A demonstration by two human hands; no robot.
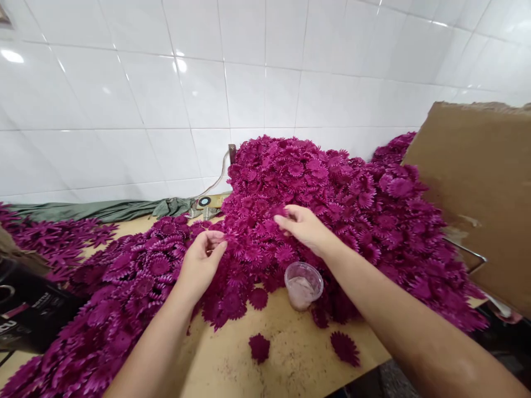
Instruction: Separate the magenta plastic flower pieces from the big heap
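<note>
A large heap of magenta artificial flower pieces [298,182] rises against the wall. At its front left, my left hand [202,258] pinches the edge of a magenta flower piece [232,241] between thumb and fingers. My right hand [305,228] is over the middle of the heap, its thumb and fingers closed on another flower piece [279,211], partly hidden by the fingers. Below the right hand stands a clear plastic cup [303,284] with a pale, whitish substance inside. Two loose flower pieces, one on the left [259,348] and one on the right [345,348], lie near the table's front edge.
A brown cardboard sheet [477,193] leans at the right. A second pile of flower pieces [120,298] spreads across the left, beside a black box [33,307]. Green cloth [91,210] lies along the tiled wall [136,94]. The tan tabletop [224,359] shows in front.
</note>
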